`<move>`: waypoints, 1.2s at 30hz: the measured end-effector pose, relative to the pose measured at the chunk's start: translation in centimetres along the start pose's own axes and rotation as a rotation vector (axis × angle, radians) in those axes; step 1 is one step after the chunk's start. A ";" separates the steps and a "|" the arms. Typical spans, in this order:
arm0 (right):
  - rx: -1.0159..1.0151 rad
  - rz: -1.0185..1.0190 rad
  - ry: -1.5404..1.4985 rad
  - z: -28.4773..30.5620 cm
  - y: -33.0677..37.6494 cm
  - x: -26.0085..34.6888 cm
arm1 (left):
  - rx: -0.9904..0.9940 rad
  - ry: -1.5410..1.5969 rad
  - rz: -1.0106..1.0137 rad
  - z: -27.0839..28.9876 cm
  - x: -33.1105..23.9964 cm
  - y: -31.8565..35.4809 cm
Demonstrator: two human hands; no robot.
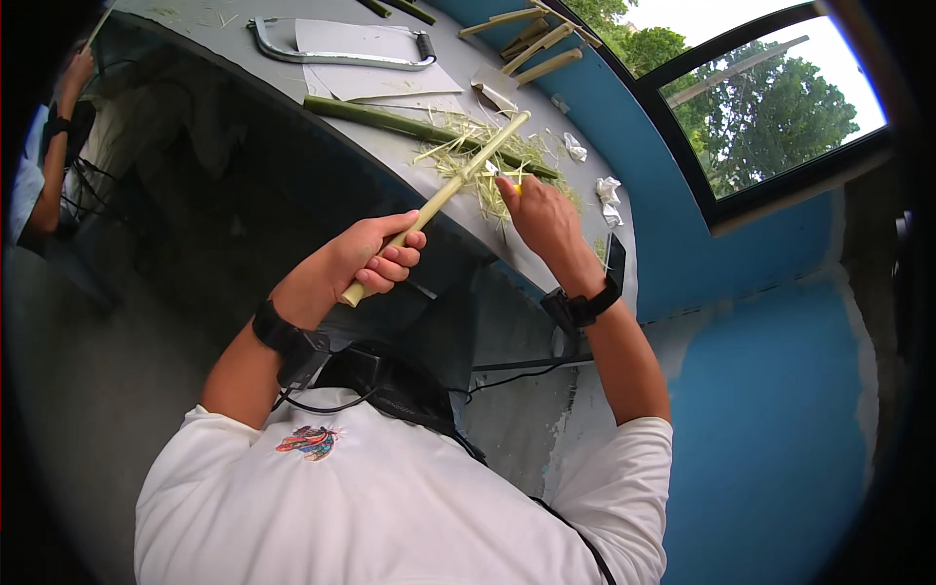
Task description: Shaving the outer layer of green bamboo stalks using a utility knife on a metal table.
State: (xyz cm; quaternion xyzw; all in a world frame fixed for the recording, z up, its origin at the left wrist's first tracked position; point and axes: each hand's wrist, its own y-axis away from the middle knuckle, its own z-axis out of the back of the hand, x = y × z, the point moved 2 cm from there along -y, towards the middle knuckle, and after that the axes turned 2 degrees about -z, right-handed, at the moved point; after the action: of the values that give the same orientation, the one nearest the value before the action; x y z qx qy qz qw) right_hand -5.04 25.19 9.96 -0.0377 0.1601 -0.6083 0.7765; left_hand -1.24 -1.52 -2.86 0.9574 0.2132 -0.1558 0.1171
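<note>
My left hand is wrapped round the lower part of a pale, peeled bamboo stick. The stick slants up and to the right, its far end over the table. My right hand grips a knife, of which a bit of yellow handle and a short, light blade show beside the stick. Whether the blade touches the stick I cannot tell. Beneath the stick, thin bamboo shavings lie in a heap. A green bamboo pole passes under the stick, partly covered by shavings.
On the grey table lie a hacksaw, paper sheets and crumpled tissues. Several cut bamboo pieces lean by the blue wall under a window. Another person's arm shows at the far left.
</note>
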 end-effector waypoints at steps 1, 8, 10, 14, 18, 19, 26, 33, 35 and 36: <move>0.023 0.001 -0.058 0.6 0.5 1.2 | 0.017 0.006 -0.002 0.2 -0.1 0.1; 0.097 0.051 -0.247 1.4 1.6 5.0 | 0.002 0.006 -0.038 -0.2 -0.2 0.1; 0.116 0.059 -0.230 1.6 1.8 5.2 | -0.045 -0.057 -0.048 -0.4 -0.2 0.2; 0.174 0.059 -0.086 3.2 0.0 4.0 | -0.256 -0.334 -0.106 -2.2 0.3 0.5; 0.063 -0.006 0.101 2.4 -1.1 3.6 | -0.318 -0.388 -0.143 -2.6 0.2 0.1; 0.007 -0.041 0.144 2.3 -2.0 2.2 | -0.312 -0.386 -0.122 -2.6 0.5 0.4; 0.148 -0.096 -0.201 4.8 -1.4 2.2 | -0.285 -0.382 -0.107 -2.0 0.7 1.8; 0.145 0.023 -0.072 3.0 1.2 2.6 | -0.403 -0.603 -0.167 -3.3 1.3 0.5; 0.046 -0.094 -0.149 1.8 1.1 1.0 | -0.453 -0.718 -0.197 -3.9 1.0 -0.1; -0.006 -0.154 -0.195 1.6 1.0 0.7 | -0.444 -0.757 -0.213 -3.9 0.8 0.0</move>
State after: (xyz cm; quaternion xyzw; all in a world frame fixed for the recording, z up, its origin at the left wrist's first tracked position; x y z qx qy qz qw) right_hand -3.51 24.57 11.10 -0.1112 0.0822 -0.6592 0.7392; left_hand 0.40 -0.15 0.46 0.7574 0.2812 -0.4566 0.3725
